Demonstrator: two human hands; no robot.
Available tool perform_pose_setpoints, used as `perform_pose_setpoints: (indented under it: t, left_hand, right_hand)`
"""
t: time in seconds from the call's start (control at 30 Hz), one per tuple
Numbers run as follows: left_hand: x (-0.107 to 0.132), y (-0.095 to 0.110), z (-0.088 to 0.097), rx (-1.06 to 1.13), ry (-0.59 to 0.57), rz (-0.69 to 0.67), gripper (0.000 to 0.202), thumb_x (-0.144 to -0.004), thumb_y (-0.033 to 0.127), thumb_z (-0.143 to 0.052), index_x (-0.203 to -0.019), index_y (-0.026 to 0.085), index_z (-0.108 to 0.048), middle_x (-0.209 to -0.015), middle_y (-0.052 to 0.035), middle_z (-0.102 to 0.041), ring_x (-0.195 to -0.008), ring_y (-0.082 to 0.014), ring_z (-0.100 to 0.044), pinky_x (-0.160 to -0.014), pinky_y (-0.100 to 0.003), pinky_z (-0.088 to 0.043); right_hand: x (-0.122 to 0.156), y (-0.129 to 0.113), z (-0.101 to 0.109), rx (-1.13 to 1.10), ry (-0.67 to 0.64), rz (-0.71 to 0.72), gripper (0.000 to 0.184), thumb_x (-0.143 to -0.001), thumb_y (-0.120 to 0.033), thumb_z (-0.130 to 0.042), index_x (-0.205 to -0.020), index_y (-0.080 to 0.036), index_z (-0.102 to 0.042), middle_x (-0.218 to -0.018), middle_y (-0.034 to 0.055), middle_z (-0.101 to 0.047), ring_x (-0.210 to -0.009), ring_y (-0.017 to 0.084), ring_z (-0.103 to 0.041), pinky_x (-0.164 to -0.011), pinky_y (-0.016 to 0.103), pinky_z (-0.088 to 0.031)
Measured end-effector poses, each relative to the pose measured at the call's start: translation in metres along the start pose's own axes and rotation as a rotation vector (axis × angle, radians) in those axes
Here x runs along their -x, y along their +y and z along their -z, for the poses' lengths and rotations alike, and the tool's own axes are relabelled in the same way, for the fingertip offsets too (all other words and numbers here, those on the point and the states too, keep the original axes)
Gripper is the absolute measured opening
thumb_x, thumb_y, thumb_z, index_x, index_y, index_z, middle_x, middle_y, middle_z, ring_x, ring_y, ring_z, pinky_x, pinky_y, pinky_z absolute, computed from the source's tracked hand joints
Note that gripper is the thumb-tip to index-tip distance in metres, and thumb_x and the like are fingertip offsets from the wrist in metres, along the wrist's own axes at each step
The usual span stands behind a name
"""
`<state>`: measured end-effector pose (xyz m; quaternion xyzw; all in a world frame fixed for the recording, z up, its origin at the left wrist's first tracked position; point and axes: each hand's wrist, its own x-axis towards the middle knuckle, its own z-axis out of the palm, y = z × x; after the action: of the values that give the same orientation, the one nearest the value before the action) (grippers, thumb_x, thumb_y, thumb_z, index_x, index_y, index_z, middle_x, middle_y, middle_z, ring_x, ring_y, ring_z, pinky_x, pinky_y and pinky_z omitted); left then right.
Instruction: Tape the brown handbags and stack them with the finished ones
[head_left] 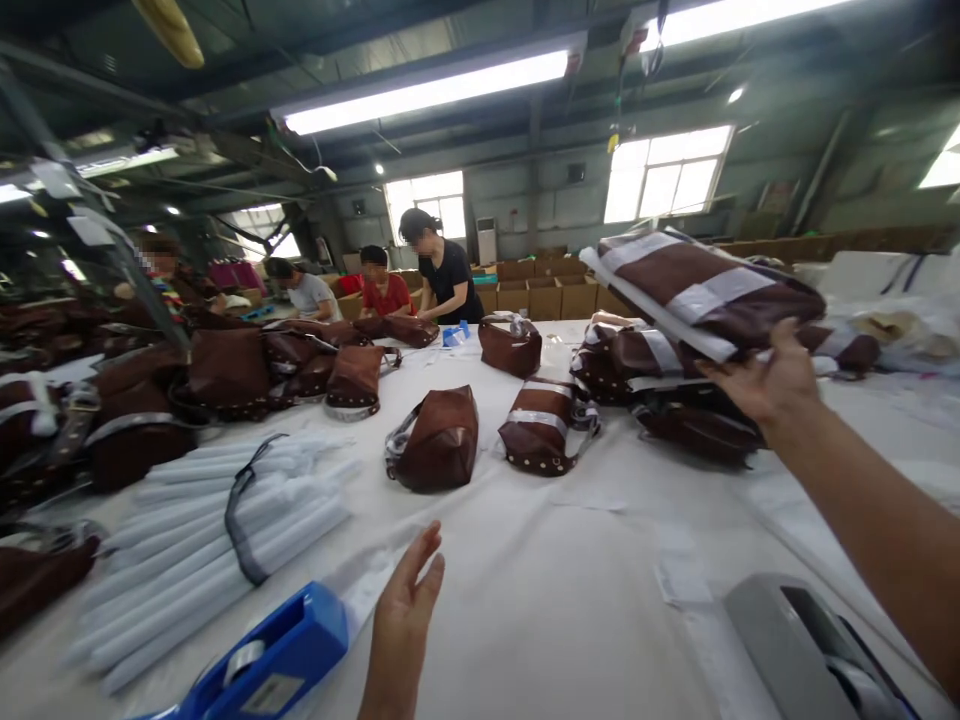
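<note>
My right hand (776,385) is at the near edge of a brown leather handbag (701,285) with clear-white wrapping bands. Its fingers reach under the bag and its thumb lies against the side. That bag sits tilted at the top of a pile, above another brown bag (697,430). In the lower middle, my left hand (405,620) hovers over the white table, holding nothing, its fingers apart. To its left is a blue tape dispenser (307,640). Beyond it stand a brown bag (439,440) and a banded, studded bag (536,425).
A strapped bundle of white rolls (217,520) lies left on the white table (540,600). A grey tape dispenser (780,640) is at the lower right. More brown bags (229,370) crowd the left. Several co-workers stand at the far side, near cardboard boxes (544,297).
</note>
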<state>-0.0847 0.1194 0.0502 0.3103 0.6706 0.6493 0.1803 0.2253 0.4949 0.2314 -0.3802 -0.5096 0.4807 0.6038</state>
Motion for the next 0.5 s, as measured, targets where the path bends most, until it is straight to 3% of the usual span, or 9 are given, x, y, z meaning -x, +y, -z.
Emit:
perform_pose_setpoints:
  t: [0.07, 0.13, 0.17, 0.27, 0.33, 0.4, 0.5]
  left_hand:
    - [-0.03, -0.017, 0.006, -0.112, 0.003, -0.029, 0.05, -0.091, 0.049, -0.058, -0.136, 0.028, -0.057, -0.142, -0.0086, -0.06, -0.129, -0.0254, -0.058, -0.102, -0.04, -0.054]
    - [-0.069, -0.026, 0.006, -0.278, 0.006, -0.132, 0.054, -0.09, 0.049, -0.06, -0.139, 0.027, -0.053, -0.145, -0.0091, -0.056, -0.133, -0.0262, -0.054, -0.107, -0.044, -0.05]
    - [-0.089, -0.027, 0.002, -0.378, 0.015, -0.198, 0.056, -0.089, 0.048, -0.06, -0.14, 0.026, -0.051, -0.147, -0.0099, -0.054, -0.135, -0.0268, -0.051, -0.111, -0.046, -0.046]
    - [-0.151, -0.021, -0.021, -0.696, 0.016, -0.346, 0.065, -0.088, 0.047, -0.062, -0.145, 0.019, -0.046, -0.154, -0.0154, -0.044, -0.144, -0.0299, -0.038, -0.119, -0.048, -0.033]
    - [-0.184, -0.015, -0.042, -0.895, -0.014, -0.345, 0.077, -0.086, 0.055, -0.062, -0.15, 0.02, -0.039, -0.16, -0.0178, -0.033, -0.149, -0.0348, -0.029, -0.119, -0.056, -0.028]
    - [-0.208, -0.015, -0.062, -1.043, -0.064, -0.277, 0.09, -0.082, 0.066, -0.061, -0.154, 0.022, -0.03, -0.163, -0.0197, -0.024, -0.151, -0.0403, -0.019, -0.116, -0.066, -0.024]
    - [-0.221, -0.024, -0.082, -1.126, -0.123, -0.198, 0.104, -0.073, 0.068, -0.068, -0.155, 0.019, -0.028, -0.162, -0.0253, -0.021, -0.149, -0.0484, -0.016, -0.11, -0.075, -0.021]
  right_hand:
    - [0.02, 0.039, -0.025, -0.02, -0.045, -0.164, 0.038, -0.102, -0.044, -0.041, -0.125, -0.02, -0.059, -0.151, 0.0204, -0.044, -0.134, 0.026, -0.05, -0.092, 0.035, -0.053]
    - [0.064, 0.086, -0.052, 0.0, -0.152, -0.27, 0.038, -0.092, -0.039, -0.061, -0.126, -0.02, -0.057, -0.139, 0.0222, -0.057, -0.118, 0.029, -0.064, -0.092, 0.046, -0.056]
    - [0.092, 0.108, -0.064, 0.005, -0.247, -0.334, 0.043, -0.087, -0.039, -0.069, -0.124, -0.02, -0.059, -0.13, 0.0213, -0.063, -0.11, 0.031, -0.068, -0.092, 0.05, -0.057]
    - [0.179, 0.157, -0.096, 0.096, -0.641, -0.459, 0.058, -0.081, -0.051, -0.074, -0.128, -0.02, -0.062, -0.135, 0.0168, -0.061, -0.116, 0.03, -0.065, -0.102, 0.05, -0.051]
    - [0.229, 0.175, -0.109, 0.164, -0.794, -0.478, 0.065, -0.081, -0.06, -0.07, -0.13, -0.018, -0.063, -0.13, 0.016, -0.065, -0.114, 0.03, -0.065, -0.101, 0.05, -0.051]
    - [0.269, 0.184, -0.115, 0.201, -0.865, -0.486, 0.066, -0.078, -0.066, -0.07, -0.123, -0.018, -0.069, -0.12, 0.0148, -0.07, -0.105, 0.031, -0.068, -0.094, 0.048, -0.054]
    - [0.307, 0.195, -0.105, 0.2, -0.972, -0.494, 0.063, -0.076, -0.068, -0.07, -0.118, -0.022, -0.073, -0.113, 0.011, -0.073, -0.099, 0.03, -0.07, -0.093, 0.044, -0.054]
